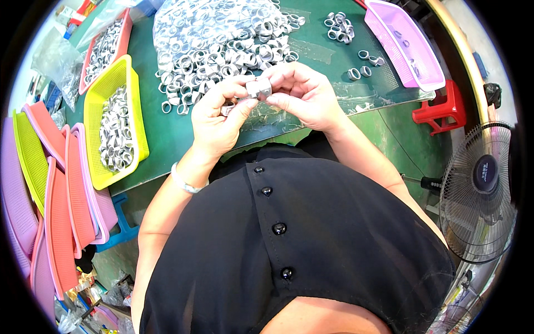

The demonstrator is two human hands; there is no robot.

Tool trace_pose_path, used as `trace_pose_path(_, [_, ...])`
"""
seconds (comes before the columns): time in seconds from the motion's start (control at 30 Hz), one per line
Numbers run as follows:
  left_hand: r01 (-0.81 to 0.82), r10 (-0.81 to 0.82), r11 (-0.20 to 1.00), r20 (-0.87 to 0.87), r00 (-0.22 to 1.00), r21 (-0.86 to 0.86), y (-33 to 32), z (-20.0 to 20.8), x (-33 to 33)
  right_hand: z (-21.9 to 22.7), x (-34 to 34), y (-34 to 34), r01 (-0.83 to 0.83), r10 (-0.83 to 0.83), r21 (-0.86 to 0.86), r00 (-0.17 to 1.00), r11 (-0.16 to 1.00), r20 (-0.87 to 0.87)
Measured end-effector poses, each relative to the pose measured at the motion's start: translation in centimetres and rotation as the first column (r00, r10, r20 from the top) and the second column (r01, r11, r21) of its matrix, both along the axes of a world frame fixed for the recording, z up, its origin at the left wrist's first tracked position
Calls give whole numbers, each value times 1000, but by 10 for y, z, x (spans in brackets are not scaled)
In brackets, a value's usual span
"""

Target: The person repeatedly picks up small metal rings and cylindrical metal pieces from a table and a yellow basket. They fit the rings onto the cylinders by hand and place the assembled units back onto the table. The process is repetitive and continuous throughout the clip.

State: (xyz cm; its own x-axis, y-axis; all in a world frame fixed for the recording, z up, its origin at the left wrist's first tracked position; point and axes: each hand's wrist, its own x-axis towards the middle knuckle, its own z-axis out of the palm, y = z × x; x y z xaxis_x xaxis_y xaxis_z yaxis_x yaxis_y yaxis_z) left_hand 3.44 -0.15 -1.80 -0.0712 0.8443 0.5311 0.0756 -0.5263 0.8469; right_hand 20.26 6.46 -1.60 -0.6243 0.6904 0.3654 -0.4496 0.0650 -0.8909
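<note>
Forearms (364,153) angled inward, the left hand (216,118) and right hand (311,100) nearly meet, fingers curled, thumbs pointing toward each other.

The person wore a loose black top (356,222) of thin, soft cloth that looked slightly see-through in places. Down its front ran a black strip (262,214), edged with a line of stitching and set with four round, shiny black buttons (279,229). The neckline (297,298) was open and curved. More black cloth (320,142) showed in folds past the hem. A pale, whitish bracelet (186,181) circled the left wrist. The forearms, the left hand (218,114) and the right hand (311,99) were bare.
</note>
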Motion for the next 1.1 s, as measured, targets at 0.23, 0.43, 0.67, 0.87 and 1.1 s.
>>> trace_pose_path(0.23, [-49, 71, 977, 101, 992, -206, -6, 10, 6, 14, -3, -6, -30, 50, -125, 985, 992, 166])
trace_pose_path(0.43, [383, -5, 738, 562, 827, -556, -2, 18, -4, 10, -3, -4, -123, 203, -575, 976, 809, 76])
trace_pose_path(0.67, [444, 105, 639, 643, 759, -628, -3, 13, -6, 8, -6, -6, -80, 194, -580, 971, 811, 138])
trace_pose_path(0.87, [425, 150, 616, 628, 764, -664, -13, 21, -7, 18, -12, -19, -93, 151, -191, 936, 977, 317])
trace_pose_path(1.1, [-184, 295, 882, 204, 933, -433, -27, 41, -80, -5, -2, 23, 222, -669, 718, 610, 660, 426])
